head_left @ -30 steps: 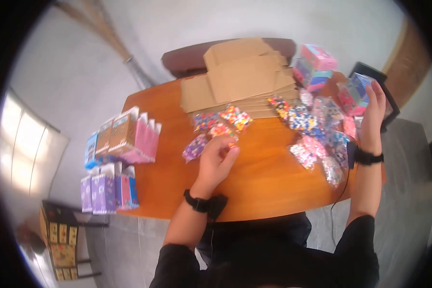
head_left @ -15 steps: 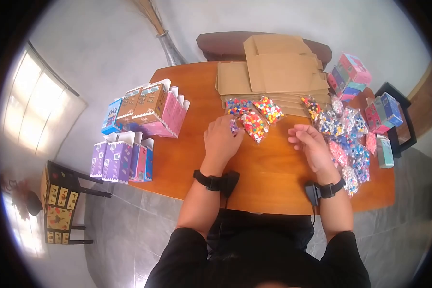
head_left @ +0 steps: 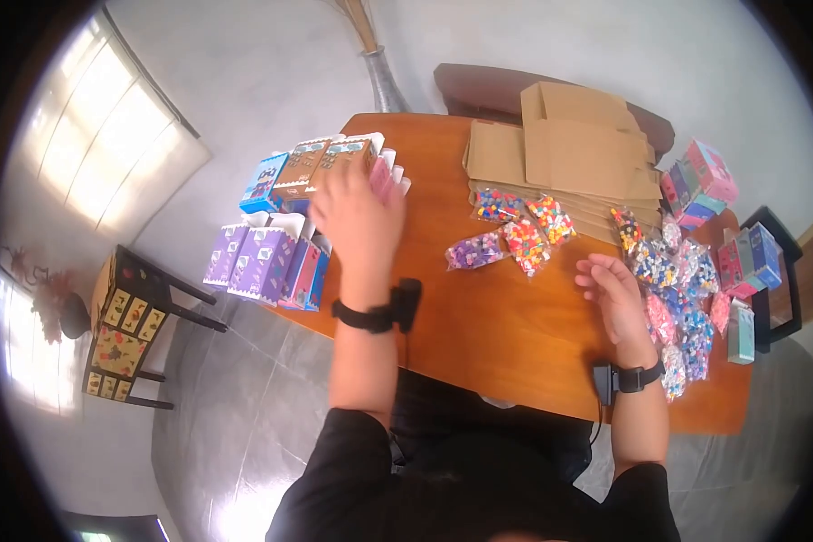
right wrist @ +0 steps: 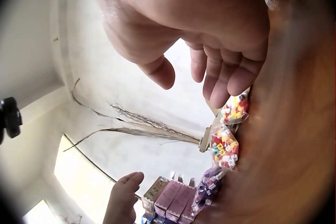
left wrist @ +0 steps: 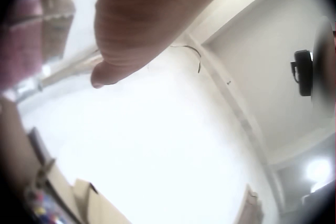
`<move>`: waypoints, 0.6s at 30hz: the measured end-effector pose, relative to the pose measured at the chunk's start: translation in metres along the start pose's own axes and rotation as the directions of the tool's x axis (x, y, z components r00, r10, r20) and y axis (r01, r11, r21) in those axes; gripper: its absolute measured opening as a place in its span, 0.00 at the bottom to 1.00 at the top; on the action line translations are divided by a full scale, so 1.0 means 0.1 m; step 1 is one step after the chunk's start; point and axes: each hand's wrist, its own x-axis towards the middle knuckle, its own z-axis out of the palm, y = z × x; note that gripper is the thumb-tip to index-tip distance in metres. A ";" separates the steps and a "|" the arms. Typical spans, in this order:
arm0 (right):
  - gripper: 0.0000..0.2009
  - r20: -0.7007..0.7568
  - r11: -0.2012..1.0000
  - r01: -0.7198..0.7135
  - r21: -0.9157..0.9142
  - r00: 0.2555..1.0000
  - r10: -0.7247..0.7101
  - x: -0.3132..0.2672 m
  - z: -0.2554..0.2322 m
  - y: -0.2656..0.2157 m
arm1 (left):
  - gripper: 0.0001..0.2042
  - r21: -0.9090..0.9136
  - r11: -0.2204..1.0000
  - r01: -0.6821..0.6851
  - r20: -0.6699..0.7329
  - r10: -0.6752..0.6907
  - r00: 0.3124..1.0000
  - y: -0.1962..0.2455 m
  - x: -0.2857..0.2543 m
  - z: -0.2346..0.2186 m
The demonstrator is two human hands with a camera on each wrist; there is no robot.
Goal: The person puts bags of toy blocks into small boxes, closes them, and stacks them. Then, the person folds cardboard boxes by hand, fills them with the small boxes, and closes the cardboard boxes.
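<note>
In the head view the left hand is over the left group of boxes, fingers extended across the front of the brown boxes; whether it touches them is unclear. Purple boxes stand just left of and below it. The right hand, loosely bent and holding nothing, hovers beside the heap of bead bags. Between the hands lie a purple bead bag and several multicoloured bags. The left wrist view shows part of the left hand; the right wrist view shows the right hand's relaxed fingers.
Flat brown cardboard pieces are stacked at the table's back, before a dark chair. Small colourful boxes and a black frame stand at the right. A vase of dried stems is behind the table.
The left hand has moved from the purple bead bag to the left boxes, leaving that bag on the table. The right hand has come back from the right-hand boxes. The head view has shifted.
</note>
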 end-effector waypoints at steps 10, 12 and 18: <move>0.17 0.036 1.000 0.009 0.010 0.999 -0.009 -0.03 0.03 -0.05 | 0.13 0.044 0.999 0.026 0.061 -0.028 0.998 -0.40 0.07 0.21; 0.17 0.021 1.000 0.011 0.006 1.000 -0.011 -0.03 0.02 -0.06 | 0.12 -0.036 0.999 -0.020 0.045 0.022 0.999 -0.48 0.12 0.31; 0.17 0.049 1.000 -0.002 0.012 0.999 0.002 -0.02 0.01 -0.03 | 0.12 -0.113 0.993 -0.030 0.038 0.035 0.999 -0.52 0.13 0.33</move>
